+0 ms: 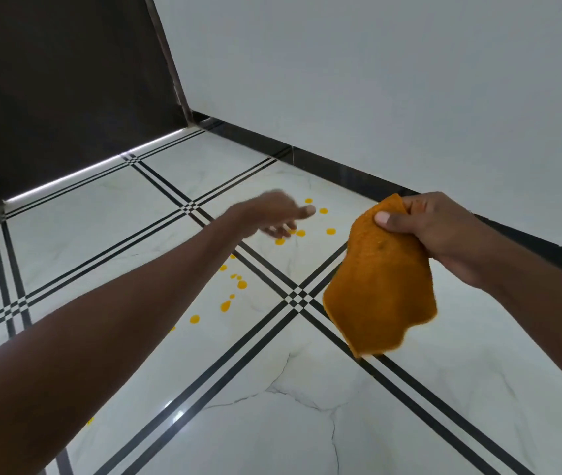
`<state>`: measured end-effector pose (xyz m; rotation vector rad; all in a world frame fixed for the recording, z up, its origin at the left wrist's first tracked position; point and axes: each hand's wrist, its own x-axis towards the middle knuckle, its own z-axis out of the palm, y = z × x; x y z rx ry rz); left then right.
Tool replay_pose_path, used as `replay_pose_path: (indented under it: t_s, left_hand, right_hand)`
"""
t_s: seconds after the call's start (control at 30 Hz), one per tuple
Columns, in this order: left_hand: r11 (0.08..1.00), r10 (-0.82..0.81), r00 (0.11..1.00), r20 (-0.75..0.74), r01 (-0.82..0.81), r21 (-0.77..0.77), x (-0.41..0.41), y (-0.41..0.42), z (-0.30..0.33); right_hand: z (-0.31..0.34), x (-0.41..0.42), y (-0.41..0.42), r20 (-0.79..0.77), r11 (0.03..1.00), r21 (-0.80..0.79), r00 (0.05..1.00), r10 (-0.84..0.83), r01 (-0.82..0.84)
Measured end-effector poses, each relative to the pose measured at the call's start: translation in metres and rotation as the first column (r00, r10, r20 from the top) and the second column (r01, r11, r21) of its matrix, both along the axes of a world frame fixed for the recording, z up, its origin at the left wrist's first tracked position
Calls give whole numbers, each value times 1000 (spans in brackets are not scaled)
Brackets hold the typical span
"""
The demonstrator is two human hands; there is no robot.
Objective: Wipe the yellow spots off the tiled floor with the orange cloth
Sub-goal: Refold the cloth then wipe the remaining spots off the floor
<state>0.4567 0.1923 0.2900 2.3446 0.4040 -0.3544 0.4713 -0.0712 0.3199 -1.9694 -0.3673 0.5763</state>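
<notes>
**Cloth held above the spotted floor**

The right hand (444,231) pinches a rough orange cloth (380,286) by its top edge, hanging in mid-air. The left hand (278,214), blurred, seems released, fingers spread. Beyond, yellow spots (242,284) dot the white marbled, black-striped tiled floor (272,389).

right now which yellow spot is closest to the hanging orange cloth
The lone round yellow spot farthest right on the white tiled floor, just left of the orange cloth; the other spots lie farther left.
</notes>
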Motion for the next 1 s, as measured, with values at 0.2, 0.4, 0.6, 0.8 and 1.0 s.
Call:
replay_pose_path:
  t_s: [0.2,0.4,0.6,0.8,1.0]
  left_hand:
    - [857,-197,917,-346,-10,-516,-27,-24,-32]
    - [405,-7,970,-242,-218,-888,-16,-60,-34]
    - [411,181,980,-87,-156,-898,-17,-77,-2]
    - [721,300,948,110,-150,-676,-12,-61,7]
    - [860,305,901,310,-120,-496,-16,-65,13]
  right_hand:
    - [5,0,-3,-56,982,103,987,-153,158]
    - [8,4,-7,-370,863,360,904,-216,354]
    - [6,5,-9,-461,801,377,845,-272,464]
    - [0,3,-10,-344,847,167,835,-430,505]
    - [3,1,-10,-9,847,120,853,-521,519]
